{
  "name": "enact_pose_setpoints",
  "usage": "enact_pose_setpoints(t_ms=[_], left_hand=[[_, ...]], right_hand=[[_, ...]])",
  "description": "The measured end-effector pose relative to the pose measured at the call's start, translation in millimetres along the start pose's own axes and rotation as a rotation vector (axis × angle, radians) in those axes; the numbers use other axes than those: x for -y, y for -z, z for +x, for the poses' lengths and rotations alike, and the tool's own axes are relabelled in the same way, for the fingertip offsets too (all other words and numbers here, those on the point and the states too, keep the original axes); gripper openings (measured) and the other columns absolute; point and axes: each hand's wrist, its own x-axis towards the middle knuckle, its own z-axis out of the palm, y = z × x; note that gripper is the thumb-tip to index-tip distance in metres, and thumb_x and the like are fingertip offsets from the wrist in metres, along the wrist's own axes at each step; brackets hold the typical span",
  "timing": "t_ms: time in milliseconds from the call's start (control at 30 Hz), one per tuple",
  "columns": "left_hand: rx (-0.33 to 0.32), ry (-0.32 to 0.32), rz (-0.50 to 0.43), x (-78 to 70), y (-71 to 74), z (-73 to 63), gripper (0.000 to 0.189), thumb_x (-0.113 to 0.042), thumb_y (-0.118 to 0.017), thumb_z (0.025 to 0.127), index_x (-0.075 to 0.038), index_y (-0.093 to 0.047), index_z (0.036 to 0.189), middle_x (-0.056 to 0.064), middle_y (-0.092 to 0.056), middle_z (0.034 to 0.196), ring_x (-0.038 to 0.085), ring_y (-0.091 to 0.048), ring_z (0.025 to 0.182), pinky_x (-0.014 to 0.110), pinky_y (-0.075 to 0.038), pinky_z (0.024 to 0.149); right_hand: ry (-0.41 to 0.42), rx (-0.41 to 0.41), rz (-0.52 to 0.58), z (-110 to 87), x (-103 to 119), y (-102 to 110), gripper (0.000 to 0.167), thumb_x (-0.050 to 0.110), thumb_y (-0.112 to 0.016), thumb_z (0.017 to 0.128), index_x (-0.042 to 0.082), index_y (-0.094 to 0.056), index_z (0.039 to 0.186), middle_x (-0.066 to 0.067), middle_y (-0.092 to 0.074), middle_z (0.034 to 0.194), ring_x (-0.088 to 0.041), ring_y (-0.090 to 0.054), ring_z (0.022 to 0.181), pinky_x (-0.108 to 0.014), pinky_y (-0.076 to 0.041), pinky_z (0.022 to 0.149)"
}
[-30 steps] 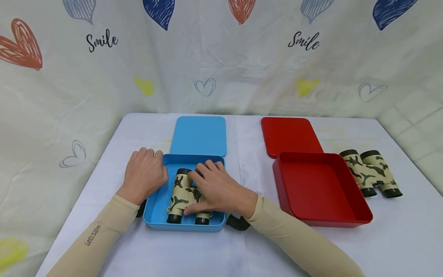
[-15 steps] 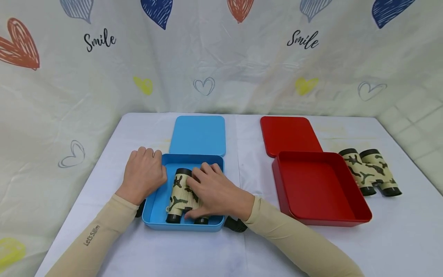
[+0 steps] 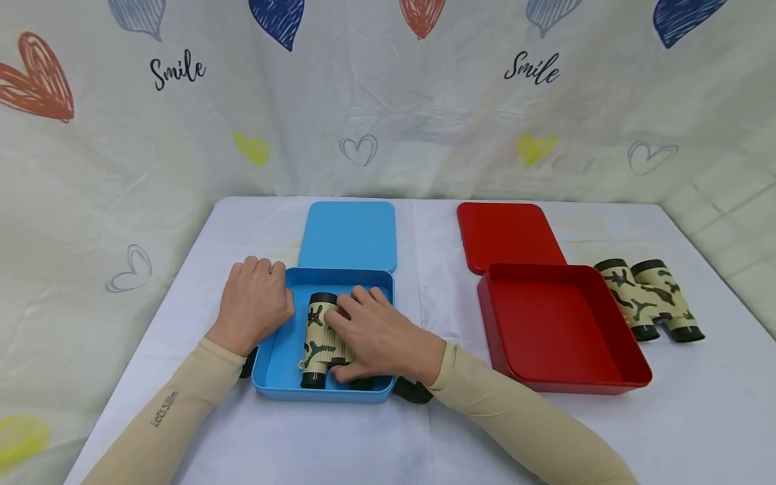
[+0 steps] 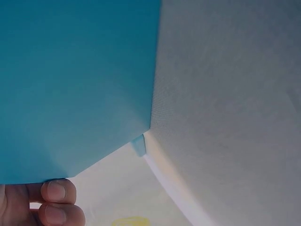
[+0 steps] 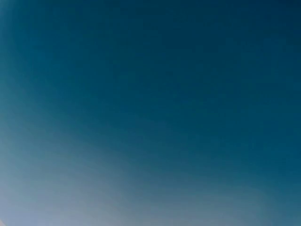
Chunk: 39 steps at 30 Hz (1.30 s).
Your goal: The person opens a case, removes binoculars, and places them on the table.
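A pair of camouflage binoculars [image 3: 318, 337] lies inside the blue box [image 3: 274, 374], its black-rimmed left barrel in plain sight. My right hand [image 3: 384, 337] grips the right barrel and hides most of it. At the box's left rim, my left hand [image 3: 251, 300] holds on with bent fingers. Those fingers [image 4: 55, 203] curl by the edge of the blue wall in the left wrist view. Only a blurred blue surface fills the right wrist view, so neither hand nor binoculars show there.
Behind the blue box lies a flat blue lid [image 3: 348, 236]. To the right stands a red box [image 3: 564, 330] with nothing in it, a red lid [image 3: 509, 236] behind it. A second pair of binoculars [image 3: 645, 296] sits beside the red box.
Within the blue box the binoculars have slid slightly to the right under my right hand, whose thumb now covers more of the right barrel's near end. My left hand stays at the rim.
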Motion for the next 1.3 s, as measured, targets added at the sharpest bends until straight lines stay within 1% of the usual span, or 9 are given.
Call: enact_pose_setpoints(t_ms=[133,267,400,567,700,800,1067,1133,1300], left_hand=[[-0.005,-0.005,-0.002,-0.5,-1.5,1.2,0.021,-0.007,-0.055,0.086,-0.003,-0.051,0.066,0.014,-0.049,0.059,0.029,-0.045,0.059,0.038,-0.038,0.055],[-0.009,-0.003,0.003,-0.3,-2.5,1.3,0.021,-0.007,-0.055,0.087,-0.003,-0.05,0.066,0.014,-0.049,0.059,0.029,-0.045,0.06,0.038,-0.038,0.055],[-0.009,-0.006,0.007,0.0,-2.4,1.3,0.022,-0.007,-0.055,0.087,-0.003,-0.049,0.065,0.013,-0.047,0.058,0.028,-0.044,0.059,0.037,-0.036,0.054],[-0.035,-0.015,-0.001,0.1,-1.8,1.6,0.023,-0.006,-0.055,0.086,-0.004,-0.048,0.064,0.013,-0.046,0.057,0.028,-0.043,0.057,0.037,-0.035,0.053],[-0.04,-0.013,-0.006,-0.1,-1.3,1.3,0.022,-0.005,-0.055,0.085,-0.004,-0.048,0.064,0.013,-0.046,0.057,0.028,-0.042,0.057,0.037,-0.034,0.053],[-0.034,-0.012,-0.006,-0.5,-1.9,0.8,0.022,-0.005,-0.054,0.085,-0.004,-0.048,0.064,0.013,-0.045,0.057,0.028,-0.042,0.057,0.036,-0.034,0.053],[-0.058,-0.025,-0.002,-0.4,-4.5,0.3,0.023,-0.005,-0.055,0.084,-0.005,-0.046,0.063,0.012,-0.044,0.056,0.027,-0.041,0.056,0.037,-0.033,0.052],[-0.053,-0.025,-0.001,-0.2,-4.6,0.3,0.024,-0.005,-0.056,0.084,-0.006,-0.046,0.063,0.012,-0.044,0.056,0.027,-0.041,0.056,0.037,-0.033,0.052],[-0.011,-0.007,0.01,0.1,-2.3,-0.5,0.023,-0.006,-0.056,0.086,-0.004,-0.049,0.065,0.013,-0.048,0.057,0.027,-0.044,0.058,0.036,-0.035,0.053]], right_hand=[[0.009,0.004,-0.016,0.7,-0.7,1.3,0.072,0.08,-0.069,0.079,0.02,-0.058,0.119,0.001,-0.062,0.107,-0.016,-0.048,0.096,-0.031,-0.039,0.079],[0.028,0.002,-0.035,2.5,0.0,1.1,0.071,0.076,-0.068,0.082,0.02,-0.059,0.125,0.0,-0.062,0.106,-0.017,-0.049,0.095,-0.031,-0.041,0.078],[0.045,-0.02,-0.045,3.4,1.1,-0.4,0.07,0.073,-0.068,0.084,0.021,-0.06,0.129,0.0,-0.061,0.104,-0.016,-0.05,0.094,-0.03,-0.04,0.077],[0.046,-0.044,-0.039,3.4,2.5,-1.4,0.07,0.073,-0.069,0.082,0.022,-0.06,0.128,0.0,-0.062,0.104,-0.016,-0.051,0.094,-0.03,-0.041,0.078],[0.055,-0.046,-0.014,3.1,3.1,-2.5,0.071,0.073,-0.071,0.08,0.021,-0.06,0.127,0.0,-0.061,0.103,-0.016,-0.05,0.094,-0.03,-0.041,0.079],[0.062,-0.046,-0.002,3.0,3.3,-3.4,0.07,0.073,-0.071,0.08,0.021,-0.06,0.126,0.0,-0.06,0.103,-0.015,-0.049,0.094,-0.031,-0.041,0.08],[0.065,-0.048,0.005,3.3,3.4,-3.4,0.067,0.07,-0.071,0.081,0.022,-0.06,0.127,0.001,-0.059,0.102,-0.015,-0.046,0.091,-0.029,-0.038,0.078],[0.065,-0.051,0.01,3.7,3.3,-2.7,0.067,0.069,-0.071,0.081,0.022,-0.059,0.126,0.001,-0.059,0.102,-0.015,-0.045,0.091,-0.029,-0.036,0.077],[0.058,-0.056,0.019,4.4,3.1,-0.6,0.065,0.067,-0.071,0.081,0.022,-0.059,0.126,0.0,-0.059,0.101,-0.015,-0.045,0.09,-0.029,-0.035,0.076]])
